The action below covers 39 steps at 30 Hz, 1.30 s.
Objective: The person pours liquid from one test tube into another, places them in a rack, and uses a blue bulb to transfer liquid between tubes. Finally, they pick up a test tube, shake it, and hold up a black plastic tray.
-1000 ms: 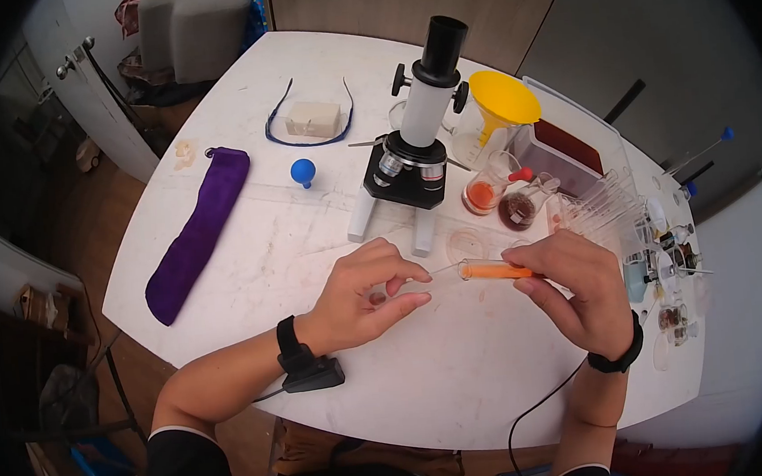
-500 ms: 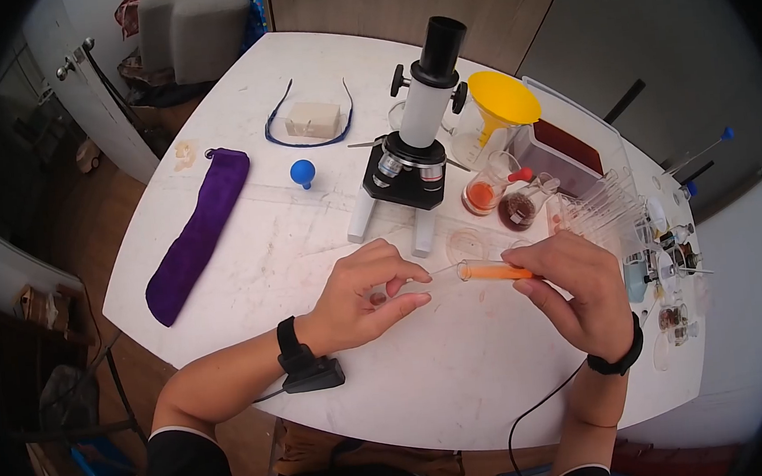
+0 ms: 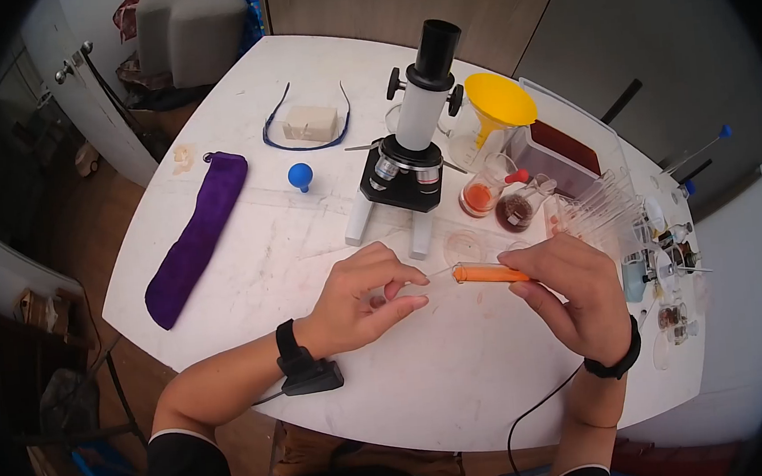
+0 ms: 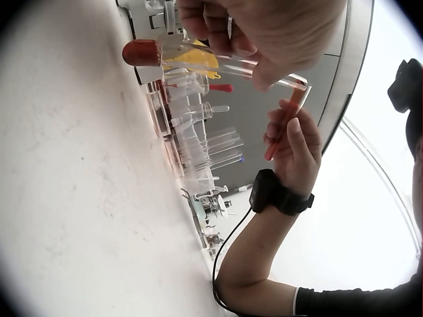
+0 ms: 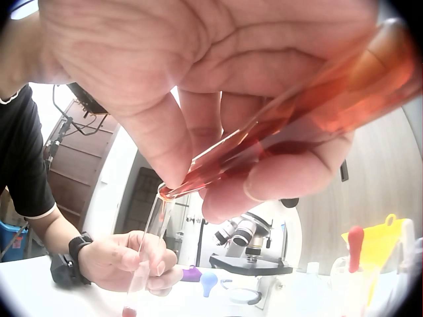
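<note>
My left hand [image 3: 363, 297] pinches a clear test tube [image 5: 141, 274] between thumb and fingers. Reddish liquid [image 4: 143, 53] sits in its rounded bottom. In my right hand [image 3: 573, 290], thumb and fingers grip a second test tube [image 3: 491, 272] of orange-red liquid, tilted with its mouth toward the left. The right wrist view has the lip of this tube right at the mouth of the left one, with liquid up to the lip [image 5: 166, 191]. Both tubes are over the table, in front of the microscope [image 3: 406, 160].
Behind the hands stand two flasks, one with orange liquid [image 3: 478, 199], one with dark red [image 3: 515, 213]. A yellow funnel [image 3: 500, 99], a clear bin [image 3: 563, 156] and several racked glass tubes [image 3: 602, 207] are at the right. A blue rubber bulb [image 3: 301, 176] and purple pouch [image 3: 198, 239] lie left.
The right tube has tipped further, and its orange liquid now reaches the mouth. The left hand stays nearly still. The head view has shifted slightly.
</note>
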Motion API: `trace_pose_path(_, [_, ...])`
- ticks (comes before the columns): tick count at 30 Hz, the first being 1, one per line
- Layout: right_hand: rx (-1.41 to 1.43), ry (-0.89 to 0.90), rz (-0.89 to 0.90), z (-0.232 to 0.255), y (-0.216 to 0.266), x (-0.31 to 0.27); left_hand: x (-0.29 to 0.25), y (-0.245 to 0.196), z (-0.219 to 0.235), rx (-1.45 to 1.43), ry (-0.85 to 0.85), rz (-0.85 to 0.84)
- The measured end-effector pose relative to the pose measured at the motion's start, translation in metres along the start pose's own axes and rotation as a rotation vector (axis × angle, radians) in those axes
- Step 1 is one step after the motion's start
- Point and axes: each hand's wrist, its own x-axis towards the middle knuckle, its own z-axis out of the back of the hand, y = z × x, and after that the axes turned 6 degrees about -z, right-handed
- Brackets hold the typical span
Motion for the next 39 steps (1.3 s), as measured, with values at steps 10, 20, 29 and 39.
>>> trace_pose_path(10, [-0.014, -0.006, -0.001, 0.0004, 0.0025, 0.0, -0.0007, 0.0038, -0.0011, -0.011, -0.007, -0.032])
trace_pose_path(20, [-0.019, -0.006, -0.001, 0.0002, 0.0031, 0.0002, -0.0007, 0.003, -0.0012, -0.017, -0.007, -0.023])
trace_pose_path(29, [-0.031, 0.003, -0.005, 0.0015, 0.0058, 0.0006, -0.0001, 0.0035, -0.0041, -0.039, -0.042, -0.042])
trace_pose_path(39, [-0.04, -0.003, -0.001, 0.0016, 0.0073, 0.0005, -0.0002, 0.0028, -0.0035, -0.041, -0.039, -0.043])
